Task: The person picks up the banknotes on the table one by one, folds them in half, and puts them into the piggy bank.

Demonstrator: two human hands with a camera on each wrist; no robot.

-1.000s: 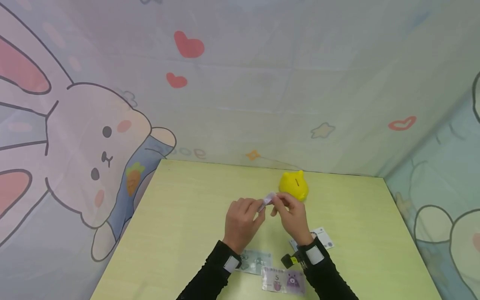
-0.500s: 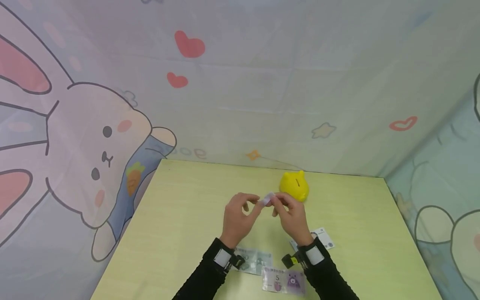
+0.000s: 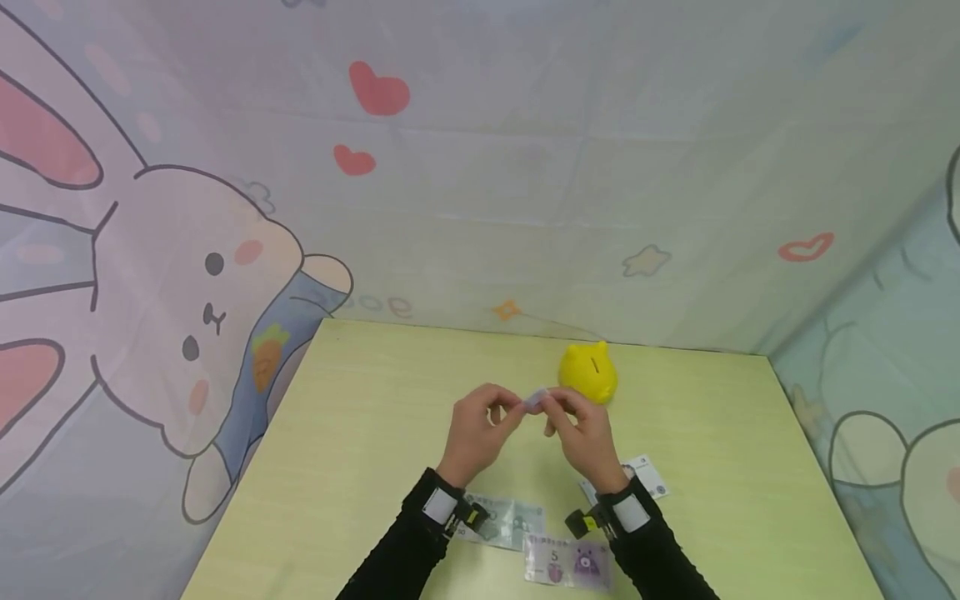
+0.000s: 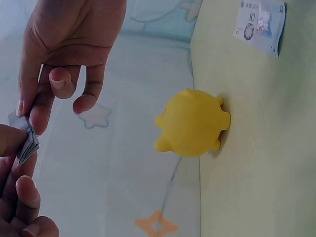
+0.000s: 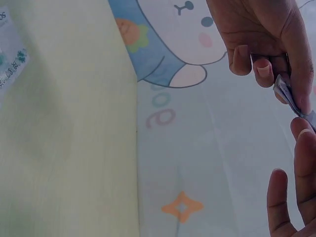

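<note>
A small folded banknote (image 3: 536, 399), play money, is held up over the table between both hands. My left hand (image 3: 472, 433) pinches its left end between thumb and forefinger. The right hand (image 3: 588, 440) pinches the other end, its remaining fingers loosely bent. Stacked layers show at the folded note's edge (image 4: 29, 148) in the left wrist view. Just behind the right hand stands a yellow piggy bank (image 3: 588, 372), its slot facing up. In the left wrist view the piggy bank (image 4: 192, 123) appears sideways, apart from both hands.
Below the wrists lie a green note (image 3: 510, 523) and a purple 5 note (image 3: 566, 562). A pale note (image 3: 647, 477) lies partly under the right wrist; the left wrist view shows a 10 on this note (image 4: 260, 25). A printed cloth (image 3: 487, 208) hangs behind the table (image 3: 375, 400).
My left hand has drawn slightly left and turned, its fingers shifting from over the note to a thumb-and-forefinger pinch on its end. The right hand stays nearly still.
</note>
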